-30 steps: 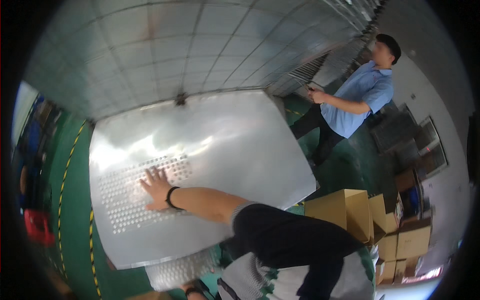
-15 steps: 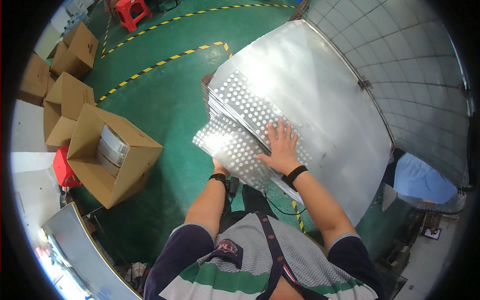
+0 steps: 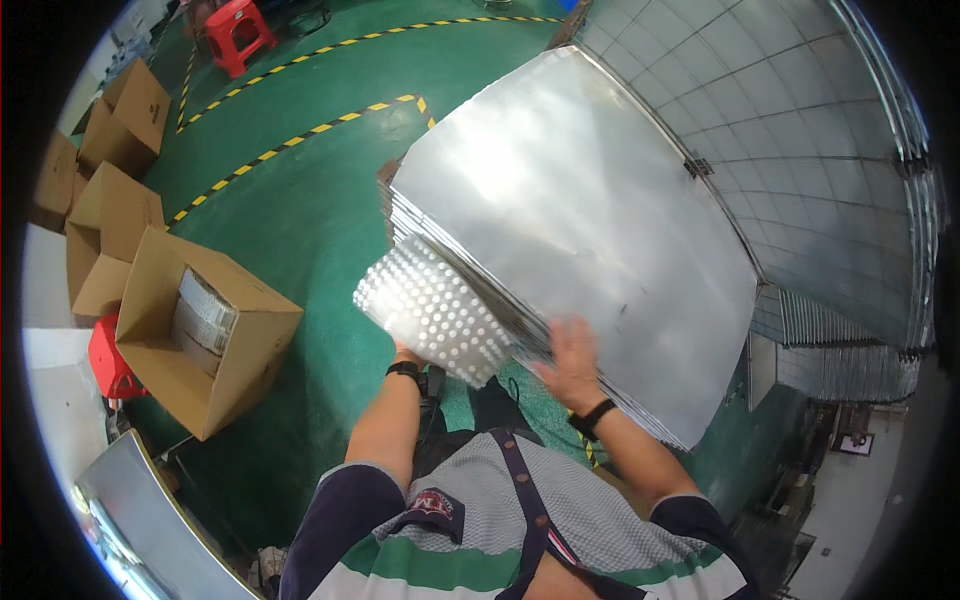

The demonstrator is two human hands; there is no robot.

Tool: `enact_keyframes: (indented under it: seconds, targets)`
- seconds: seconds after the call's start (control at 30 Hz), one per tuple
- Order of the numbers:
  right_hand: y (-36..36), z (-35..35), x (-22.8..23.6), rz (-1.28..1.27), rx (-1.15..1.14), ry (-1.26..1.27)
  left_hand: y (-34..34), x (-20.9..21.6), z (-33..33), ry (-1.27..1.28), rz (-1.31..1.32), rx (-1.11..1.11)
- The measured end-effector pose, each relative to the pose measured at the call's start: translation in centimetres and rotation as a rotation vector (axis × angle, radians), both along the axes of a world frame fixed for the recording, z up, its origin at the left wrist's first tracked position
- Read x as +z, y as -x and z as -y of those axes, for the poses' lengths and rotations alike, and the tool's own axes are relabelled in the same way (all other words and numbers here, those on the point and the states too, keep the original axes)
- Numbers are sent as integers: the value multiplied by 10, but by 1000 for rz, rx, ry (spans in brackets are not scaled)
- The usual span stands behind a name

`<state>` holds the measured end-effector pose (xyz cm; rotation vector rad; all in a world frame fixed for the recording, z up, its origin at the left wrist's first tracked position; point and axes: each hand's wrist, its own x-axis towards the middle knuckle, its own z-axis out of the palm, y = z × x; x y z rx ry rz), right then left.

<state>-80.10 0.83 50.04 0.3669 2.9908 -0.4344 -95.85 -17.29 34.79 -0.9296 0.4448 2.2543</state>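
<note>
At the near left edge of a large stack of shiny metal sheets (image 3: 570, 190), I hold a smaller silvery sheet covered in rows of pale round dots (image 3: 435, 312). It is tilted and hangs out past the stack over the floor. My left hand (image 3: 405, 353) supports its near left side from below, most of the fingers hidden beneath it. My right hand (image 3: 572, 365) is over the stack's near edge, just right of the dotted sheet, its thumb apart from the fingers and nothing visible in it. Motion blurs its fingertips.
Open cardboard boxes stand on the green floor at left, the nearest (image 3: 215, 335) holding packed grey pieces. A red stool (image 3: 238, 35) is at the far left. Tall gridded panels (image 3: 740, 110) rise along the stack's right side. Yellow-black tape (image 3: 290, 145) marks the floor.
A dotted sheet under my right hand has left the stack top, baring plain metal. My right hand moved toward me and lifted off. A light-blue shape at right is gone from view.
</note>
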Motion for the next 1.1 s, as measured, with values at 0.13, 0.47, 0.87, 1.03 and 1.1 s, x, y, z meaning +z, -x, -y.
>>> enact_keyframes:
  seconds: [0.13,0.47,0.87,1.03,1.1]
  targets:
    - [-57,-56,1,152,-95,-273,1,-1,-5,41,11,-54]
    - [-89,-97,134,-221,-77,-438,-8,-21,-1,-64,63,-39]
    - [137,-127,87,-326,186,203,-10,-17,7,-9,-5,-16]
    - [198,-124,1,233,132,-36,-17,-27,3,-2,48,15]
    - [189,-118,-8,237,165,-53,-16,-40,6,-9,62,62]
